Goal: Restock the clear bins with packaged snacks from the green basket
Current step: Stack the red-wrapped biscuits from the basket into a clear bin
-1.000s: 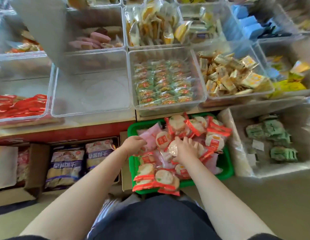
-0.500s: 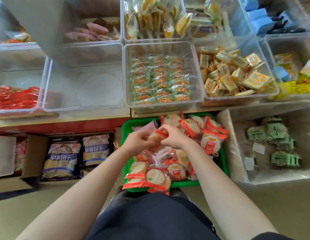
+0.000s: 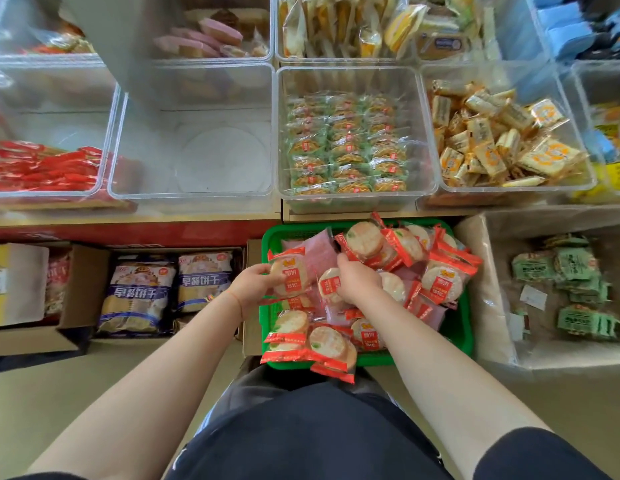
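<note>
My left hand has its fingers curled round a red-edged rice cracker packet, lifted at the left side of the green basket. My right hand is pressed down into the pile, fingers bent over another cracker packet; I cannot tell whether they truly grip it or only rest on it. The basket sits just below the shelf edge, heaped with snacks, a few spilling over its near rim. Directly above and left, the empty clear bin stands open with room all round inside; the bin of green packets is beside it on the right. Half a second ago both hands met over one packet at the middle of the basket; now they have parted, the left carrying its packet out leftward.
</note>
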Available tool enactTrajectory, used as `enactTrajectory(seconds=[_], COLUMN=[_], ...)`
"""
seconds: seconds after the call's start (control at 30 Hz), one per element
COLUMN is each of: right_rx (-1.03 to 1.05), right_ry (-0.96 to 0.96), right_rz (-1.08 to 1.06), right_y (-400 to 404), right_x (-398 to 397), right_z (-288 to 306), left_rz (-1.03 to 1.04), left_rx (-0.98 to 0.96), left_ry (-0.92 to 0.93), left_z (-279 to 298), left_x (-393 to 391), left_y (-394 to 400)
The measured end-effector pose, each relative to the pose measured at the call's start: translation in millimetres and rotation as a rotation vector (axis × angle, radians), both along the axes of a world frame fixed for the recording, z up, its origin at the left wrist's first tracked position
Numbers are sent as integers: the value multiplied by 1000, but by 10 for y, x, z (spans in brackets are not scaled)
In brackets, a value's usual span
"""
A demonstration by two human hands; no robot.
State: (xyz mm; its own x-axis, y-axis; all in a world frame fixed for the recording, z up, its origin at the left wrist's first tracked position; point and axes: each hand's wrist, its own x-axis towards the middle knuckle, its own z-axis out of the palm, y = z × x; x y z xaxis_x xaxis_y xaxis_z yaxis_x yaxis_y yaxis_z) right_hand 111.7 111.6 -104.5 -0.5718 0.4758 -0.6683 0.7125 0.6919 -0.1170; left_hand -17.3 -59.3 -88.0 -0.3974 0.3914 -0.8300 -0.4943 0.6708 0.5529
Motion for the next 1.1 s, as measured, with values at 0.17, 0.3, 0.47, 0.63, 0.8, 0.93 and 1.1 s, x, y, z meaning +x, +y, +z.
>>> enactTrajectory(seconds=[0.17, 0.3, 0.47, 0.63, 0.8, 0.93, 1.1], right_rx=[6, 41, 65, -236, -733, -985, -1061], right_ry=[-80, 7, 180, 466, 668, 735, 748], right_rz=[32, 25, -65, -450, -994, -1147, -1093], right_y=[-34, -32, -54, -41, -144, -306, -727], right_x=[58, 84, 167, 156, 127, 44, -287], right_z=[-12, 60, 117, 249, 348, 475, 639], left_rz=[-23, -32, -91, -120, 40, 65, 129], left_rx=[-37, -57, -152, -169, 77, 179, 239], left_ry=[71, 128, 325, 401, 167, 24, -6], left_z=[-21, -26, -35, 62, 235, 344, 480], left_x=[29, 58, 92, 31, -62, -205, -579], left_y=[-16, -15, -42, -119, -262, -383, -717])
